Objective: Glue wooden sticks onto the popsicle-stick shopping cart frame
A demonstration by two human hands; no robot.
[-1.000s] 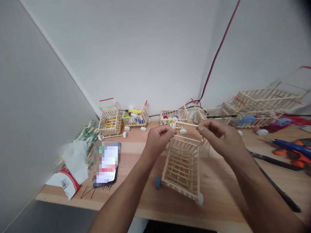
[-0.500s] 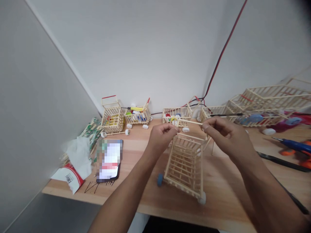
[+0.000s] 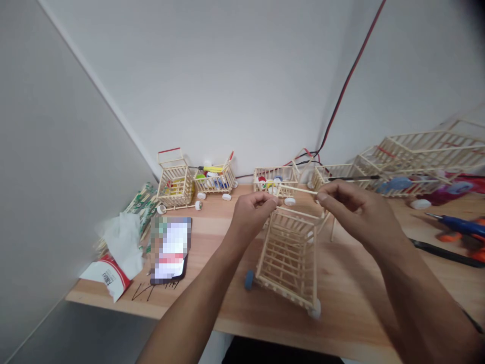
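Observation:
A small cart made of thin wooden sticks [image 3: 290,255] stands tipped on the wooden table [image 3: 235,313], with a blue wheel [image 3: 248,279] at its left and a white wheel [image 3: 315,308] at its front right. Above the cart's top edge I hold a thin wooden stick [image 3: 297,189] level between both hands. My left hand [image 3: 252,212] pinches its left end. My right hand [image 3: 354,210] pinches its right end.
Several finished stick carts [image 3: 176,182] holding coloured bits line the wall. Larger stick frames [image 3: 424,151] lie at the right. A phone [image 3: 170,250], tissue pack [image 3: 113,260], blue glue gun [image 3: 460,227] and a red-and-black cable [image 3: 352,71] are around.
The view shifted slightly; both hands still pinch the stick over the cart, the right hand edging a little to the right.

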